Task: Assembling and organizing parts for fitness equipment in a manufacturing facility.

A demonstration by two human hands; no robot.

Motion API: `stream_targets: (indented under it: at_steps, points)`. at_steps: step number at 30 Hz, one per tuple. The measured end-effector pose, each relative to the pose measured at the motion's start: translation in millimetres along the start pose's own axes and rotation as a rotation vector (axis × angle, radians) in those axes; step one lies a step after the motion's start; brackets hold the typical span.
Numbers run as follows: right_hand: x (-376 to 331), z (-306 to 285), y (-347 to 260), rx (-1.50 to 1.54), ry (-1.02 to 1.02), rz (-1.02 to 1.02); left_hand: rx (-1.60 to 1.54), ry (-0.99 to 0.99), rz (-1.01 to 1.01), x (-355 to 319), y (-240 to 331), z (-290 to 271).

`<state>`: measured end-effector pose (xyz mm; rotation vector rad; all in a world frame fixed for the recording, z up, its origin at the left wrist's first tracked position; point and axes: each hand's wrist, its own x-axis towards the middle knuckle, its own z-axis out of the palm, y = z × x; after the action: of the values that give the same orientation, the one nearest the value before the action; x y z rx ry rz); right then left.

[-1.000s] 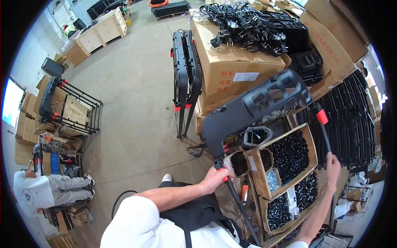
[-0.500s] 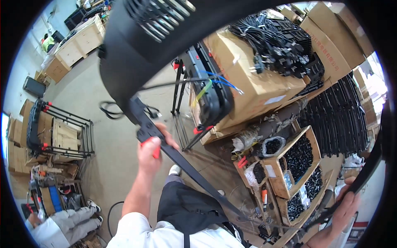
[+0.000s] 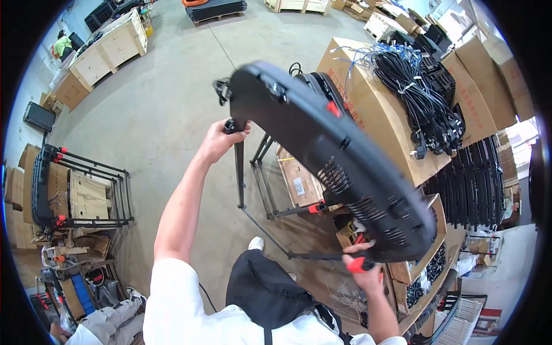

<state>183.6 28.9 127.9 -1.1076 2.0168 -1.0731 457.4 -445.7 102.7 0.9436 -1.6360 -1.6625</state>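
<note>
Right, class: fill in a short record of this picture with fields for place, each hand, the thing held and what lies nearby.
Place: warehouse with a concrete floor
Left hand: grips the upper frame bar
Right hand: grips the lower bar by a red fitting
Held: black vented panel on a thin metal frame, tilted
Nearby: cardboard box with bundled black cables; wooden crates

Single head-worn fisheye view, looking steeply down, close over hands
</note>
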Motion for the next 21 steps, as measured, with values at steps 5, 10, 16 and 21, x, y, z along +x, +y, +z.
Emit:
stream_targets:
  at_steps: [5,10,16,21]
  points:
    - [38,118,86,0.085,0.119,-0.064,0.267,-0.016,-0.179,102,-75,-21]
    - [76,189,117,0.008,0.133,-0.101,0.228,0.061,-0.215,173,-124,-20]
    - [107,197,125,-0.107,0.094,0.081,0.302,0.117,-0.205,222,-138,11]
    - [117,198,127,-0.345,0.068,0.193,0.424,0.132,-0.178,235,-146,48]
